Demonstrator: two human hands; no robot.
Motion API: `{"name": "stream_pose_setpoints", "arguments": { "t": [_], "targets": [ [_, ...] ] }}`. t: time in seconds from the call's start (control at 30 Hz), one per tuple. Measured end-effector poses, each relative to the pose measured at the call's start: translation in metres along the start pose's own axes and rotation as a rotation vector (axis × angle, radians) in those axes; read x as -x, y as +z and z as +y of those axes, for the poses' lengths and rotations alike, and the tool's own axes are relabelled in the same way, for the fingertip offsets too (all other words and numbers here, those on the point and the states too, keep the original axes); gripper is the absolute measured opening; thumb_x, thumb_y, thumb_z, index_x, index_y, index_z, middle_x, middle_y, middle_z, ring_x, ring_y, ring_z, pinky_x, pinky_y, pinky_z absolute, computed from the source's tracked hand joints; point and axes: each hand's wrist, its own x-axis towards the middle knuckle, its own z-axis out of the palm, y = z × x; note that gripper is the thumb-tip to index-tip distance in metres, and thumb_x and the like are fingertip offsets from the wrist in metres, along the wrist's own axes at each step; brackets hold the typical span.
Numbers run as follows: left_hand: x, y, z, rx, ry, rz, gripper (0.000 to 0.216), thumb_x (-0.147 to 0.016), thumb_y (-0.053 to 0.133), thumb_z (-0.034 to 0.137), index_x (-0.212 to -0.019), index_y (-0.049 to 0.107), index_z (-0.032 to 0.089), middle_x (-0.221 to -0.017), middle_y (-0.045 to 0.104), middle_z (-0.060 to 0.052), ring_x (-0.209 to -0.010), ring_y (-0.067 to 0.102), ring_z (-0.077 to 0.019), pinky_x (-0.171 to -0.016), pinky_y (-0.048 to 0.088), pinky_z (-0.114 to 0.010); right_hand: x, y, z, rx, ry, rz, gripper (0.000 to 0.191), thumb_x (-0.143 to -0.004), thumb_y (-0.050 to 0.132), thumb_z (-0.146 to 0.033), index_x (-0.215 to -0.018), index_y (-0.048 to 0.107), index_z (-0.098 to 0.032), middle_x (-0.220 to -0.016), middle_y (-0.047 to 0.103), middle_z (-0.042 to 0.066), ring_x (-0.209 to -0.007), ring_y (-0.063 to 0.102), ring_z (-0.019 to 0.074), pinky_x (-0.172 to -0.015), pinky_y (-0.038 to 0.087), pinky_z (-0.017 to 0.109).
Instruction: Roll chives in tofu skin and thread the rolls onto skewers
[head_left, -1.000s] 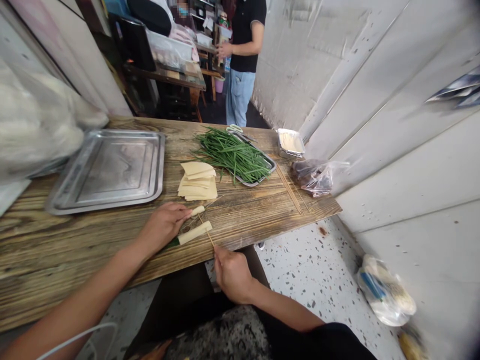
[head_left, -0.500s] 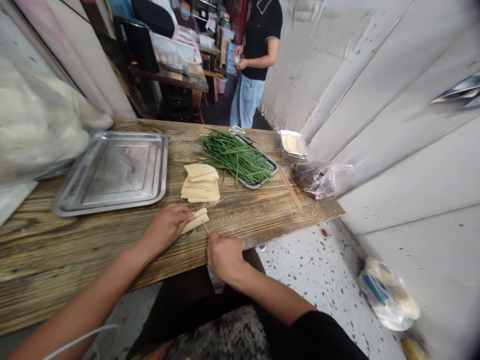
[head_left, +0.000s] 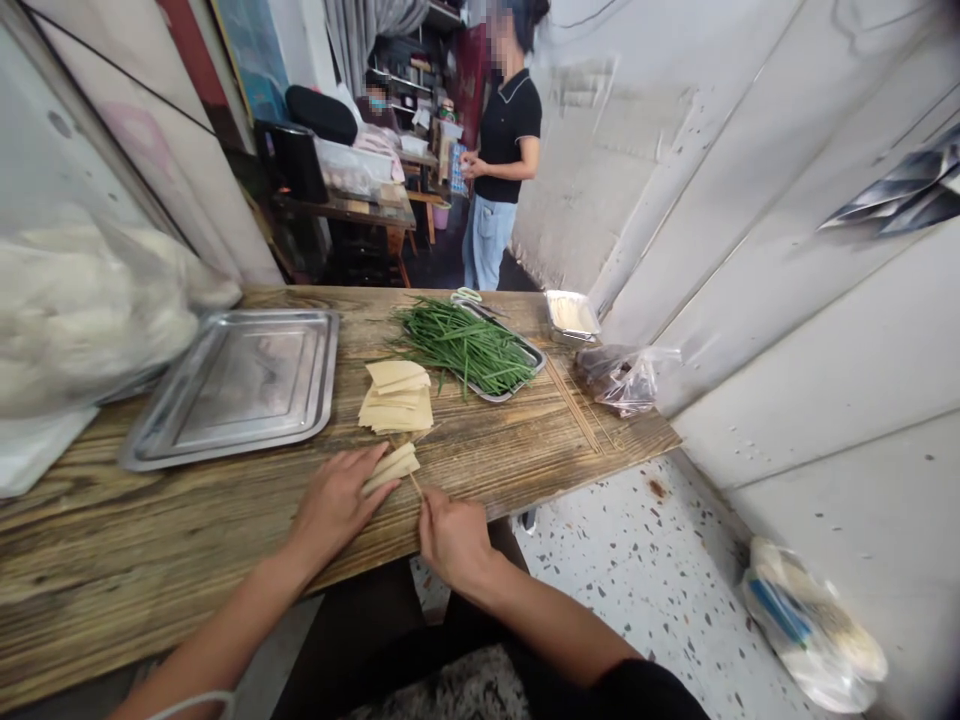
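My left hand [head_left: 335, 500] lies on the wooden table [head_left: 90, 560], fingers pressed on two pale rolled tofu-skin pieces [head_left: 391, 467]. My right hand [head_left: 452, 535] is closed in a pinch on a thin bamboo skewer [head_left: 415, 485] at the table's front edge; the skewer runs into the rolls. Just behind the rolls lies a stack of flat tofu-skin sheets [head_left: 396, 396]. Green chives [head_left: 466, 347] fill a metal tray behind the stack.
A large bare steel tray [head_left: 236, 385] sits at the left, a white plastic bag [head_left: 71, 315] beside it. Loose skewers [head_left: 574, 405], a foil container [head_left: 571, 314] and a clear bag [head_left: 619, 375] lie at the right end. A person in black [head_left: 499, 160] stands beyond.
The two rolls, apart on the skewer a second ago, are now pushed together under my left fingers. My right hand slid up the skewer toward them. The view tilted upward.
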Motion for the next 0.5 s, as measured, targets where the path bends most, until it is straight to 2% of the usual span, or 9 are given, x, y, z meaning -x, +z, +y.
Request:
{"name": "stream_pose_setpoints", "arguments": {
  "t": [0.13,0.27,0.4,0.5],
  "targets": [
    [0.007,0.011,0.028,-0.004,0.088,0.053,0.041,-0.105,0.052,0.048,-0.135,0.067,0.025,-0.117,0.08,-0.012,-0.105,0.074,-0.0313,-0.095,0.06,-0.046,0.026,-0.013,0.018,-0.055,-0.001,0.057,0.02,-0.103,0.051,-0.021,-0.112,0.068,-0.017,-0.088,0.082,0.008,-0.072,0.079,0.0207,-0.065,0.05,0.026],
    [-0.003,0.028,0.053,-0.044,0.127,0.043,0.042,-0.106,0.05,0.046,-0.135,0.067,0.021,-0.107,0.079,-0.015,-0.097,0.074,-0.0327,-0.087,0.06,-0.046,0.036,-0.033,0.046,-0.027,0.039,-0.005,0.024,-0.106,0.048,-0.023,-0.113,0.071,-0.019,-0.094,0.084,0.009,-0.077,0.08,0.0198,-0.068,0.05,0.025],
    [-0.049,0.044,0.064,-0.06,0.036,0.006,0.048,-0.104,0.055,0.048,-0.14,0.064,0.017,-0.117,0.078,-0.017,-0.102,0.075,-0.0338,-0.09,0.06,-0.045,0.004,-0.051,0.08,0.161,0.122,-0.118,0.028,-0.108,0.045,-0.021,-0.12,0.069,-0.014,-0.1,0.084,0.013,-0.084,0.08,0.022,-0.069,0.05,0.026],
    [-0.078,0.054,0.068,-0.05,0.024,-0.054,0.044,-0.101,0.059,0.042,-0.138,0.065,0.017,-0.123,0.077,-0.018,-0.109,0.075,-0.0341,-0.094,0.06,-0.045,-0.028,-0.062,0.109,0.278,0.096,-0.152,0.032,-0.111,0.04,-0.022,-0.124,0.067,-0.012,-0.102,0.083,0.015,-0.088,0.08,0.0232,-0.069,0.049,0.027]
  ]
}}
